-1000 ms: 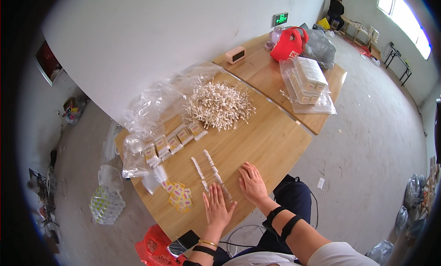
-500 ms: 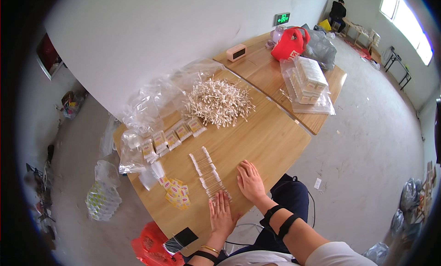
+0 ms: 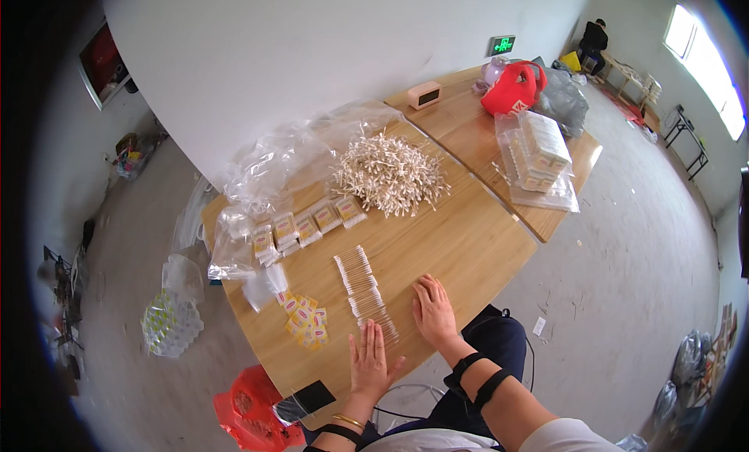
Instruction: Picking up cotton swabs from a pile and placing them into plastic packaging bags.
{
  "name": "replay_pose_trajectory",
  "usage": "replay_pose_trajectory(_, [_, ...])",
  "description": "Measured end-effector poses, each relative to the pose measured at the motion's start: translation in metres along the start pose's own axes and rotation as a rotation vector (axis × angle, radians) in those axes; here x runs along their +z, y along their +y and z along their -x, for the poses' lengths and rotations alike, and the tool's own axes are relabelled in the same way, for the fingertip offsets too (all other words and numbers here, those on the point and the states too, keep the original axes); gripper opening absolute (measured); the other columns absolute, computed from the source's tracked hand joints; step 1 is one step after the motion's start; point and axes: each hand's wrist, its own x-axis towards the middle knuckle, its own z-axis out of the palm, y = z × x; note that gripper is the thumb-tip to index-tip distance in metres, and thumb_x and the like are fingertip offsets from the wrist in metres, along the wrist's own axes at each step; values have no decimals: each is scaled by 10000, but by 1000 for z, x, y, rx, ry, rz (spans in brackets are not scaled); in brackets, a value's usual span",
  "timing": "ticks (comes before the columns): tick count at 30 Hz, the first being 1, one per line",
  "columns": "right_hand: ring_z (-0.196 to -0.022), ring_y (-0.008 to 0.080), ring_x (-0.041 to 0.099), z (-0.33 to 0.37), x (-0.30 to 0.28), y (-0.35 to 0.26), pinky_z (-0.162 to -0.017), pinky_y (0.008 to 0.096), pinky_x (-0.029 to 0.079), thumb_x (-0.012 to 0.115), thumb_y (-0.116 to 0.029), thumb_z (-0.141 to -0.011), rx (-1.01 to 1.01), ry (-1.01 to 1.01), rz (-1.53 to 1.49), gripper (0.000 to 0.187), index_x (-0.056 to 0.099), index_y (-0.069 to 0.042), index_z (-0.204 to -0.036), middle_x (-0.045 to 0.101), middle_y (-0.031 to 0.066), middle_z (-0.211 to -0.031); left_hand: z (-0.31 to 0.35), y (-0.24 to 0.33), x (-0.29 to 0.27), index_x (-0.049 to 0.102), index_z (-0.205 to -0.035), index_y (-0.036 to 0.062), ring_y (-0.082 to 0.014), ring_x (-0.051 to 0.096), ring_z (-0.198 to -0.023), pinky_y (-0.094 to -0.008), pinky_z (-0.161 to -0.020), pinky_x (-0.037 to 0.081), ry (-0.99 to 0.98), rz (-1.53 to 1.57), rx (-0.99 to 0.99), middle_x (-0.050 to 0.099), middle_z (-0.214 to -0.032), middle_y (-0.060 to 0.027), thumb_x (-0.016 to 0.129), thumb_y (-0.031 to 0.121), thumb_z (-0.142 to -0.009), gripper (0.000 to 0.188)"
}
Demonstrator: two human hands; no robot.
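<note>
A row of cotton swabs (image 3: 360, 279) lies side by side on the wooden table, running from the middle toward the near edge. My left hand (image 3: 371, 363) is flat at the near end of this row, fingers stretched out and thumb apart. Its fingertips touch or cover the left ends of the nearest swabs. To the right of the row, my right hand (image 3: 435, 313) rests on the bare tabletop near the edge, fingers extended and holding nothing. Beyond the row is a big heap of loose cotton swabs (image 3: 392, 173).
Packed swab bundles (image 3: 306, 228) line up left of the heap, beside clear plastic bags (image 3: 265, 159). Yellow-and-white cards (image 3: 307, 321) lie scattered left of my left hand. A black flat object (image 3: 316, 397) is at the near corner. Stacked packs (image 3: 542, 144) stand on the adjoining table.
The view has shifted, so the table appears slightly farther right. My left hand has moved a little left relative to the swab row, its thumb spreading. My right hand stays on the tabletop.
</note>
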Motion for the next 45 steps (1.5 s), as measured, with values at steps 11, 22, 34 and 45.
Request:
replay_pose_trajectory(11, [-1296, 372, 461, 12, -14, -4, -1112, 469, 386, 618, -91, -859, -79, -160, -60, 420, 575, -91, -1277, 515, 156, -1332, 36, -37, -1, 116, -1562, -59, -372, 116, -1539, -582, -1227, 46, 85, 77, -155, 154, -1634, -259, 664, 439, -884, 1004])
replay_pose_trajectory(22, [-1333, 335, 425, 10, 3, -47, -1108, 470, 388, 669, -97, -817, -330, -298, -52, 359, 677, -131, -1175, 507, 95, -1372, 37, -36, 7, 179, -1547, -50, -378, 204, -1513, -597, -1223, 100, 185, 67, -101, 216, -1613, -250, 667, 402, -891, 934])
replay_pose_trajectory(34, [-1336, 340, 440, 16, 7, -48, -1104, 477, 396, 675, -71, -786, -326, -325, -16, 326, 710, -136, -1104, 539, 94, -1332, 21, 3, 13, 185, -1564, -19, -342, 185, -1524, -603, -1219, 95, 88, -35, 9, 217, -1626, -210, 515, 523, -967, 870])
replay_pose_trajectory(45, [-1288, 314, 472, -3, 7, -52, -1146, 467, 345, 678, -90, -783, -297, -273, -35, 231, 728, -131, -1006, 571, 104, -1262, 15, 2, 21, 167, -1559, -41, -346, 213, -1516, -608, -1220, 87, 72, -16, -46, 219, -1628, -210, 541, 528, -941, 920])
